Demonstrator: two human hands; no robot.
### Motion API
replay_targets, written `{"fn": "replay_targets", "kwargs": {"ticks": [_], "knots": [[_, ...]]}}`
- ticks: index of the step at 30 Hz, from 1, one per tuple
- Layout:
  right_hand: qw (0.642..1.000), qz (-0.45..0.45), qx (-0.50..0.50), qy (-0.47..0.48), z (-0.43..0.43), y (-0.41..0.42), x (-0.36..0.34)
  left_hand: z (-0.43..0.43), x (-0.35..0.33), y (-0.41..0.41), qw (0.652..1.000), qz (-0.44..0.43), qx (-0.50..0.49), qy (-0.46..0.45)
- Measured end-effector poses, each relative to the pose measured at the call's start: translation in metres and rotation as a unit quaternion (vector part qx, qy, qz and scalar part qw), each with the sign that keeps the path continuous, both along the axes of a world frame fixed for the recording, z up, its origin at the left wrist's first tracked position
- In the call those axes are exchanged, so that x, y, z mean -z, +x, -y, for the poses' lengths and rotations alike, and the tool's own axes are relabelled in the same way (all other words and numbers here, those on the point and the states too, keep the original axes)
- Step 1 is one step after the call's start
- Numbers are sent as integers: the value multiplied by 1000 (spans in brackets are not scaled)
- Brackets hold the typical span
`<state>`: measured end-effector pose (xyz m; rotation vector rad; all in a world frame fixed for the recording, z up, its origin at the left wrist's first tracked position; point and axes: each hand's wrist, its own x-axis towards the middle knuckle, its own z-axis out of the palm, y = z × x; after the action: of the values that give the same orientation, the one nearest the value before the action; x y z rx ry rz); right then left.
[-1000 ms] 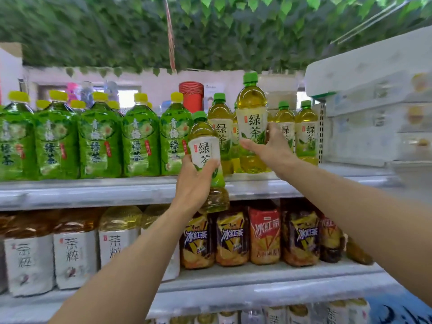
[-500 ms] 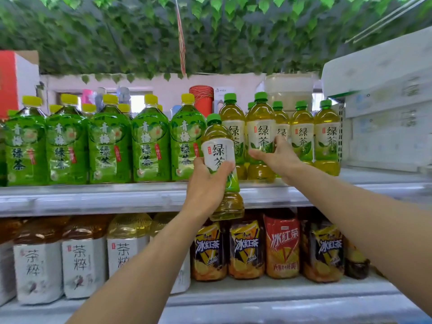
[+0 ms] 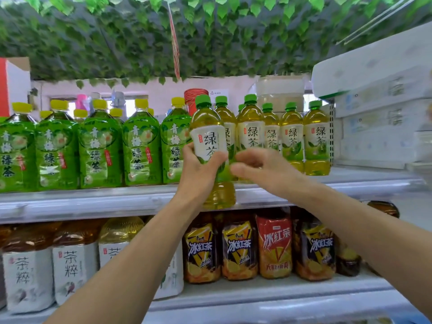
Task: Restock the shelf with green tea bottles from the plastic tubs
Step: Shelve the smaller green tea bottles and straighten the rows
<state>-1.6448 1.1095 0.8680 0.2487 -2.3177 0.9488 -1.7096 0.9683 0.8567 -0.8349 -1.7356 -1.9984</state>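
Left hand (image 3: 200, 175) grips a green tea bottle (image 3: 207, 127) upright at the shelf (image 3: 93, 201) edge; right hand (image 3: 265, 170) hovers beside, fingers loose.

Label readings, upper shelf: 绿茶 on white label of foremost green tea bottle (image 3: 209, 146) and of neighbouring green-capped bottles (image 3: 292, 139); 青梅绿茶 on green-wrapped bottles (image 3: 140, 150). Lower shelf: 冰红茶 on orange bottles (image 3: 273, 244); 茶粹 on white-labelled bottles (image 3: 70, 265).
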Motion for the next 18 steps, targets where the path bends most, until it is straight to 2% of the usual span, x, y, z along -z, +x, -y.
{"fn": "replay_targets", "kwargs": {"ticks": [2,3,6,10,12,15,18], "knots": [[995,62,-71,-12,6,7,-2,-14,-14,5,999,-11,35,39],[996,39,-75,-19,6,7,-4,-22,-20,7,997,-17,49,49],[998,-66,4,14,-1,7,-14,-43,-33,17,995,-50,75,31],[990,-118,80,7,-28,10,-18,-50,-44,12,992,-77,100,-16],[988,-116,105,-16,-50,8,-18,-48,-39,-7,993,-107,7,-42],[984,-105,128,-67,-83,-2,-21,-45,-17,-39,969,-133,-150,-144],[983,-76,136,-100,-103,-12,-19,-44,1,-54,951,-142,-199,-191]]}}
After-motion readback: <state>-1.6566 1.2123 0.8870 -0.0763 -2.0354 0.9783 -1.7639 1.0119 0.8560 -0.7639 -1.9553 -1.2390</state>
